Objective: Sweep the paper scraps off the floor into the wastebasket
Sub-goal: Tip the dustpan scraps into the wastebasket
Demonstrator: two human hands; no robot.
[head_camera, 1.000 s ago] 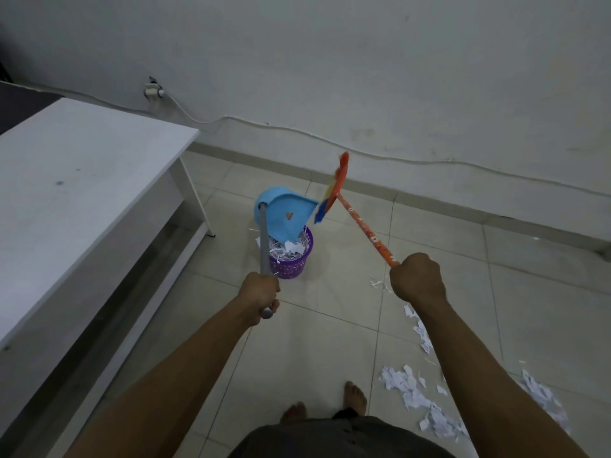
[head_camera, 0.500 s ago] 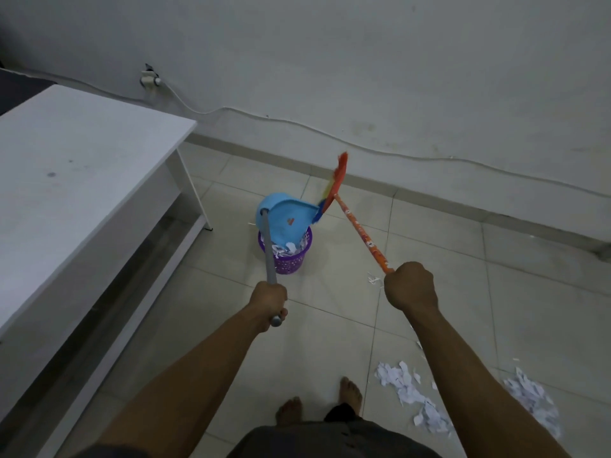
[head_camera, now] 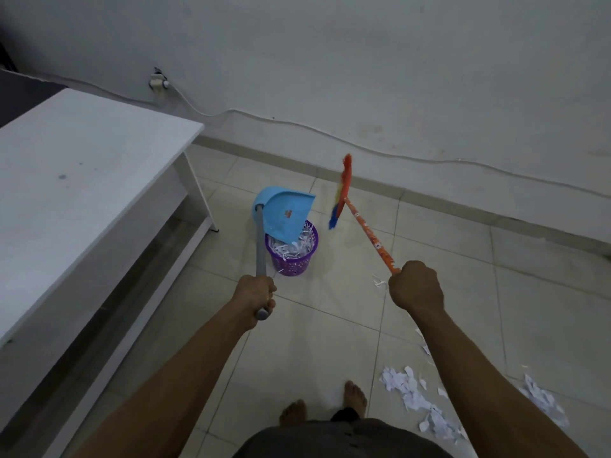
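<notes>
Leaves paper scraps [head_camera: 410,395] loose on the tiles [head_camera: 324,345], nearer than the wastebasket [head_camera: 292,263] and to its right. Grips the grey handle [head_camera: 260,246] of the dustpan [head_camera: 284,214] in a curled left hand [head_camera: 256,294], the orange broom [head_camera: 370,234] in a fisted right hand [head_camera: 416,285]. Tips the dustpan over the wastebasket, lip perhaps touching the shreds. Holds the broom head [head_camera: 344,188] right of the wastebasket, now apart from the dustpan; shaft slanting away and leftward, bristles downward.

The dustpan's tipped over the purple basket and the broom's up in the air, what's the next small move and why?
Probably lift the dustpan away from the wastebasket and bring it down to the floor beside the scraps. Its pan looks empty, the left hand grips its handle, the right hand holds the broom raised, and piles lie unswept.
</notes>
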